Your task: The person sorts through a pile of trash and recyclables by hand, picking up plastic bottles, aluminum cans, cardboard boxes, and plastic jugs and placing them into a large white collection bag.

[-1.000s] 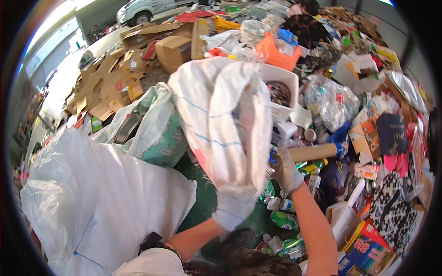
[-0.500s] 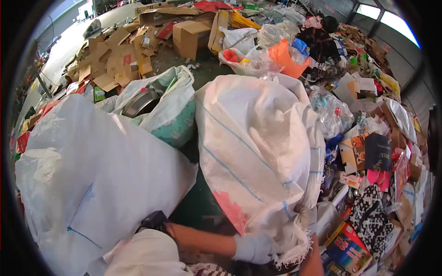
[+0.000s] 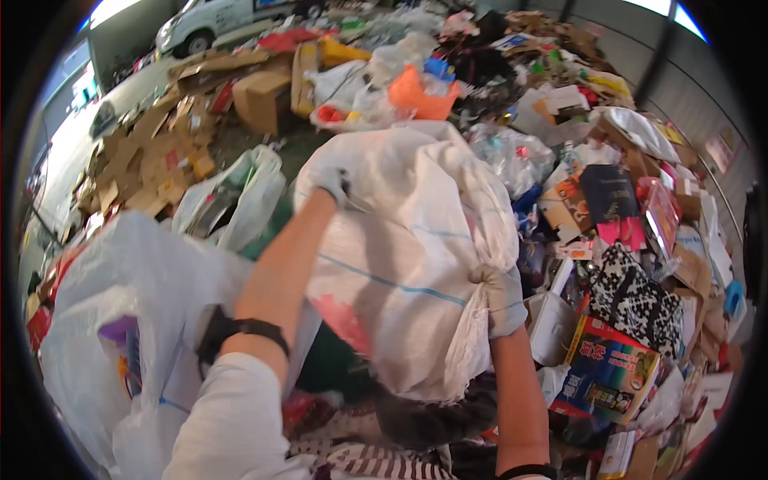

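A full white woven sack [image 3: 400,240] with blue stripes and a frayed edge stands in front of me. My left hand [image 3: 330,186], in a light glove with dark fingertips, grips the cloth at the sack's upper left side, its fingers curled into it. Low on the right side, my right hand [image 3: 498,298], also gloved, is closed on the gathered cloth near the fringe. What the sack contains is hidden. A translucent white plastic bag [image 3: 88,320], with something purple in it, sits left of my left forearm.
Behind the left bag is an open bag [image 3: 268,180] with metal ware. Flattened cardboard [image 3: 144,156] and a cardboard box [image 3: 262,100] lie beyond. Mixed waste is heaped along the right, including a colourful printed box [image 3: 610,370]. A parked vehicle [image 3: 216,24] stands at the back.
My left hand has moved from the sack's lower edge up to its upper left side. My right hand has come into view on the right edge. The camera view has shifted.
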The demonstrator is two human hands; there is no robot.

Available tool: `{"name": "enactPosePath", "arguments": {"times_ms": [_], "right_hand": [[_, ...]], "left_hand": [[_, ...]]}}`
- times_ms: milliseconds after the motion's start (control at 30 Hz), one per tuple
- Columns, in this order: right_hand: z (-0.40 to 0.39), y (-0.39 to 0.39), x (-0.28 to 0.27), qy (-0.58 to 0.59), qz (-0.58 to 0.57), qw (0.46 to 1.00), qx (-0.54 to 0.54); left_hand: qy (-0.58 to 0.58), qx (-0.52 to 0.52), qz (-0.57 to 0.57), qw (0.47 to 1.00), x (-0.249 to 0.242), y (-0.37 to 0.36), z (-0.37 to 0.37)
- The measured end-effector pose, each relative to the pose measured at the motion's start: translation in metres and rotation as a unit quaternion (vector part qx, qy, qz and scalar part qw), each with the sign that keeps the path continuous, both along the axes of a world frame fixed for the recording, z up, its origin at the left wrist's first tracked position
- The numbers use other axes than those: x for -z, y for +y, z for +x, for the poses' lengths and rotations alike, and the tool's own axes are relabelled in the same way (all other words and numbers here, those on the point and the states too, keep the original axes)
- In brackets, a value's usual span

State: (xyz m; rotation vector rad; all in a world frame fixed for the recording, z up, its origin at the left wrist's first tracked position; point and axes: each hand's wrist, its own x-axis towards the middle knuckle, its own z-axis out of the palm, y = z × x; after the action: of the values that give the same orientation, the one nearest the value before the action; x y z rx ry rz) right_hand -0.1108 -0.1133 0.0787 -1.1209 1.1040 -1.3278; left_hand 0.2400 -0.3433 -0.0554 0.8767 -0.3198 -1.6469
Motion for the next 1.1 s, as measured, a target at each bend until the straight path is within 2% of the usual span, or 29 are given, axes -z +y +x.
{"name": "enactPosePath", "arguments": {"times_ms": [33,67,100,133,167,200,267,333,367,400,433,500,533,600,633,667,733,767,867,933,1000,1033,1100], "right_hand": [[0.007,-0.008,-0.02,0.032,-0.018,0.999,-0.021],[0.013,-0.002,-0.044,0.009,-0.037,0.999,-0.03],[0.04,-0.001,-0.051,-0.019,-0.115,0.991,-0.059],[0.057,0.026,-0.091,-0.06,-0.098,0.991,-0.06],[0.061,0.022,-0.072,-0.065,-0.145,0.984,-0.084],[0.065,0.026,-0.076,0.019,-0.097,0.986,-0.136],[0.078,0.032,-0.053,-0.041,-0.092,0.988,-0.119],[0.084,0.038,-0.021,-0.079,-0.082,0.986,-0.121],[0.086,0.04,0.002,-0.056,-0.071,0.992,-0.089],[0.087,0.041,0.024,-0.033,-0.06,0.996,-0.058],[0.088,0.042,0.046,-0.031,-0.064,0.996,-0.058],[0.082,0.048,0.08,0.056,-0.006,0.996,-0.066],[0.079,0.055,0.083,0.059,-0.008,0.996,-0.061],[0.074,0.069,0.088,0.143,-0.027,0.989,-0.029],[0.068,0.063,0.127,0.114,-0.023,0.993,-0.013],[0.063,0.067,0.137,0.111,-0.025,0.994,-0.008],[0.051,0.073,0.147,-0.039,0.029,0.999,-0.013],[0.048,0.072,0.15,0.002,0.059,0.998,0.0],[0.048,0.075,0.155,0.011,0.035,0.999,-0.003],[0.044,0.076,0.155,0.016,0.048,0.998,-0.023],[0.04,0.078,0.157,0.019,0.063,0.997,-0.039],[0.037,0.079,0.159,0.035,0.065,0.996,-0.043],[0.034,0.083,0.155,0.052,0.067,0.995,-0.047]], "left_hand": [[-0.183,-0.081,-0.102,0.974,-0.051,-0.011,0.029],[-0.143,-0.148,-0.101,0.973,-0.12,-0.009,0.026],[-0.105,-0.214,-0.105,0.966,-0.192,-0.005,0.023],[-0.253,-0.211,-0.165,0.93,-0.239,0.037,0.011],[-0.314,-0.133,-0.167,0.925,-0.251,0.024,0.026],[-0.339,-0.066,-0.151,0.926,-0.267,0.04,0.015],[-0.423,0.092,-0.136,0.891,-0.251,0.063,0.001],[-0.494,0.222,-0.123,0.832,-0.203,0.085,-0.022],[-0.517,0.219,-0.213,0.799,-0.161,0.098,-0.039],[-0.518,0.215,-0.218,0.799,-0.105,0.098,-0.045],[-0.582,0.247,-0.411,0.657,-0.048,0.091,-0.052],[-0.5,0.34,-0.333,0.724,-0.044,0.113,-0.078],[-0.321,0.375,-0.041,0.869,-0.068,0.142,-0.099],[-0.352,0.352,-0.064,0.865,-0.058,0.15,-0.115],[-0.384,0.322,-0.083,0.861,-0.053,0.154,-0.121],[-0.387,0.326,-0.086,0.858,-0.053,0.159,-0.126],[-0.445,0.352,-0.123,0.814,-0.056,0.175,-0.133],[-0.413,0.351,-0.093,0.835,-0.056,0.181,-0.139],[-0.423,0.321,-0.043,0.846,-0.047,0.19,-0.153],[-0.409,0.334,-0.049,0.848,-0.049,0.193,-0.153],[-0.472,0.329,-0.038,0.817,-0.038,0.191,-0.154],[-0.471,0.329,-0.037,0.817,-0.033,0.192,-0.153],[-0.456,0.338,0.033,0.822,-0.045,0.203,-0.153]]}}
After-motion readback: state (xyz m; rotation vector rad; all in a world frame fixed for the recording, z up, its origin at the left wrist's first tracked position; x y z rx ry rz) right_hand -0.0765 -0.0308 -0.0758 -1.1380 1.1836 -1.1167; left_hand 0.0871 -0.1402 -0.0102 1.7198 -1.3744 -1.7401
